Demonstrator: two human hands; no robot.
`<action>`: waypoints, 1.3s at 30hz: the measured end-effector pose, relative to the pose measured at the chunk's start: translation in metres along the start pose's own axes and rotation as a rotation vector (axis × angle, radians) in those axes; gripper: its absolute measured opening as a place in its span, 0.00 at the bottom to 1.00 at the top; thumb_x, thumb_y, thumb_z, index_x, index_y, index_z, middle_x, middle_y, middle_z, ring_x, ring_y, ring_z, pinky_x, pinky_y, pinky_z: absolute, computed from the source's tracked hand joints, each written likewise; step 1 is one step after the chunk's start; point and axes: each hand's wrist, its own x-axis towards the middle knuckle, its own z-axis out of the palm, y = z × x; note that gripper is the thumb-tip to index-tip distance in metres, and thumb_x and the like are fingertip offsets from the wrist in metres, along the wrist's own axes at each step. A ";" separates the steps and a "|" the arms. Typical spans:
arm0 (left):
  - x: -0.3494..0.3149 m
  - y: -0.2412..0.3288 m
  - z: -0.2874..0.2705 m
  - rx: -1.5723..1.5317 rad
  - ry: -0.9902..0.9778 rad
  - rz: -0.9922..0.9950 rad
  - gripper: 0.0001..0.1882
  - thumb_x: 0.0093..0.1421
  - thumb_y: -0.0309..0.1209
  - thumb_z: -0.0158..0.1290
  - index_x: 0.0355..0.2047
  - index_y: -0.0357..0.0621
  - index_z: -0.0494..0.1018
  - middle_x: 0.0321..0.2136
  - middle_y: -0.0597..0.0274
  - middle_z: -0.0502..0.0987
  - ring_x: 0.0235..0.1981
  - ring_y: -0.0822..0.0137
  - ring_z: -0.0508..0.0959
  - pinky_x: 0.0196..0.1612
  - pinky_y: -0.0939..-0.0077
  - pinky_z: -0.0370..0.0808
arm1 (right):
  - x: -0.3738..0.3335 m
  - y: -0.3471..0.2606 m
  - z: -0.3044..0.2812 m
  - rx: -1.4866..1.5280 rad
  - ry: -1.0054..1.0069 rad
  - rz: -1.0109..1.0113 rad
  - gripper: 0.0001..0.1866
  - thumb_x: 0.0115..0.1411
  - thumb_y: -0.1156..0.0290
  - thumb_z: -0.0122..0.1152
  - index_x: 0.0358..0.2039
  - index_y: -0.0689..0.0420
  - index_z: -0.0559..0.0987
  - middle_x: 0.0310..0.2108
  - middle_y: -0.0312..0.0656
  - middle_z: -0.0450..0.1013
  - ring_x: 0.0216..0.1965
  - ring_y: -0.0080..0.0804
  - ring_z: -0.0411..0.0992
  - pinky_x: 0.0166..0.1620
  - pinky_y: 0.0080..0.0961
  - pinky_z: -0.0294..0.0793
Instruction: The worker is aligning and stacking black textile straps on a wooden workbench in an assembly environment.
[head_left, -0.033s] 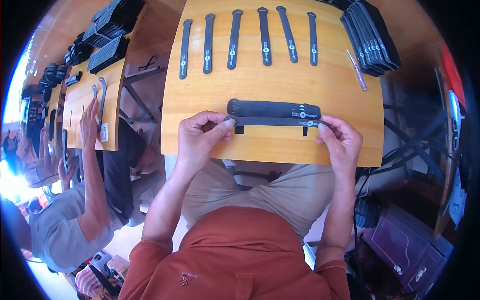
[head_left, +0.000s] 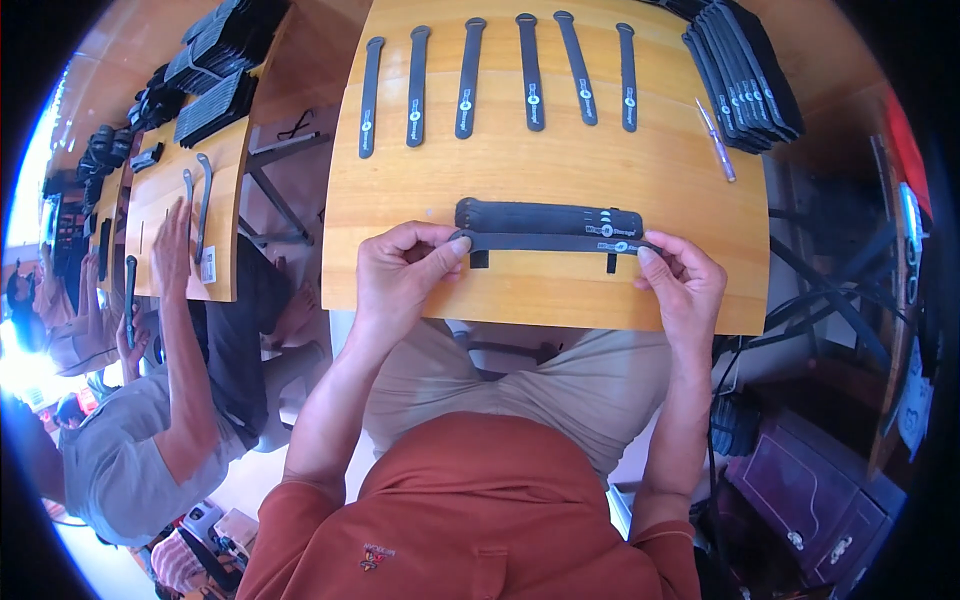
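A dark grey strap (head_left: 540, 243) with a pale printed mark is stretched level between my hands near the table's front edge. My left hand (head_left: 405, 275) pinches its left end between thumb and fingers. At the other end, my right hand (head_left: 685, 285) has the strap pinched the same way. Directly behind it lies a stack of similar dark straps (head_left: 530, 217), partly covered by the held one. Two short black tabs (head_left: 479, 260) show below the strap on the wooden table (head_left: 440, 185).
Several single straps (head_left: 470, 80) lie spaced in a row along the far side. A thick pile of dark straps (head_left: 745, 80) sits at the far right, beside a slim purple pen-like tool (head_left: 716, 140). On the left, a co-worker's hand (head_left: 175, 245) is over another table (head_left: 225, 190).
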 end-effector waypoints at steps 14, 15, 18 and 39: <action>0.017 0.005 0.002 0.142 0.026 -0.141 0.07 0.68 0.24 0.60 0.42 0.31 0.82 0.27 0.64 0.82 0.27 0.80 0.79 0.32 0.86 0.78 | 0.012 -0.002 0.005 -0.181 0.008 -0.035 0.08 0.67 0.79 0.65 0.45 0.67 0.84 0.34 0.38 0.78 0.29 0.19 0.74 0.30 0.16 0.76; 0.018 0.006 0.003 0.144 0.031 -0.151 0.07 0.68 0.24 0.60 0.41 0.30 0.82 0.26 0.64 0.82 0.26 0.81 0.79 0.30 0.86 0.77 | 0.012 -0.001 0.007 -0.194 0.033 -0.040 0.08 0.67 0.79 0.65 0.44 0.67 0.84 0.34 0.38 0.78 0.28 0.18 0.74 0.29 0.16 0.76; 0.020 0.009 0.005 0.153 0.036 -0.171 0.06 0.67 0.23 0.61 0.39 0.30 0.82 0.26 0.64 0.82 0.26 0.80 0.79 0.30 0.85 0.77 | 0.012 -0.002 0.009 -0.217 0.064 -0.053 0.07 0.67 0.79 0.65 0.44 0.67 0.83 0.34 0.39 0.78 0.27 0.18 0.73 0.28 0.17 0.74; 0.021 0.005 0.004 0.160 0.044 -0.183 0.06 0.67 0.23 0.60 0.40 0.30 0.82 0.26 0.62 0.83 0.26 0.79 0.80 0.31 0.84 0.79 | 0.014 0.004 0.013 -0.326 0.082 -0.151 0.06 0.66 0.80 0.65 0.42 0.68 0.84 0.33 0.40 0.78 0.30 0.20 0.73 0.32 0.17 0.71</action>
